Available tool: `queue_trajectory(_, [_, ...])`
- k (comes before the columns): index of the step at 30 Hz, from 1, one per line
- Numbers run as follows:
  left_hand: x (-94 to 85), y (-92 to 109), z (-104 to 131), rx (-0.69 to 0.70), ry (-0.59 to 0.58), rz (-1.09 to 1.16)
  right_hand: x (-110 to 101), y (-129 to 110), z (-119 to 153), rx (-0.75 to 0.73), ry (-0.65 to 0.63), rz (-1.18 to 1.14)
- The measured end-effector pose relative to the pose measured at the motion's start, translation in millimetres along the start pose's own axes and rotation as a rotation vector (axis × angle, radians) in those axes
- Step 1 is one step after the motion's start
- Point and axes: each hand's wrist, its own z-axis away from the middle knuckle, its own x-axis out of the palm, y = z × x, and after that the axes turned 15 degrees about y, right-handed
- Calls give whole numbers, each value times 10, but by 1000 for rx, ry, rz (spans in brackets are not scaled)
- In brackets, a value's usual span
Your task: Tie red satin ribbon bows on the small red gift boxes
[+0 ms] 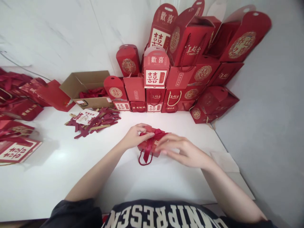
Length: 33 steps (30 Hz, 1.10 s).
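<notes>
A small red gift box (155,152) rests on the white table in front of me, with a red ribbon bow (158,133) on top and a dark red cord handle (145,164) hanging toward me. My left hand (136,136) is at the box's upper left, its thumb on the ribbon and its fingers curled at the box's edge. Over the right side of the box is my right hand (177,147), slightly blurred, its fingers apart and nothing visible between them.
Red gift boxes (156,76) are stacked against the wall. Behind on the left stands an open cardboard box (95,103) of red ribbons, with a ribbon pile (99,123) before it. More red boxes (21,150) sit at the far left.
</notes>
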Motion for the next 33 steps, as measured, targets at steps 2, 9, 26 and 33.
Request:
queue_trajectory(2, [25, 5, 20, -2, 40, -33, 93, 173, -12, 34, 322, 304])
queue_trajectory(9, [45, -14, 26, -61, 32, -28, 288, 505, -71, -251, 387, 781])
queue_trajectory(26, [-45, -23, -38, -42, -112, 62, 278, 618, -13, 202, 447, 267])
queue_trajectory(33, [-243, -50, -111, -68, -253, 132, 235, 758, 30, 632, 342, -437])
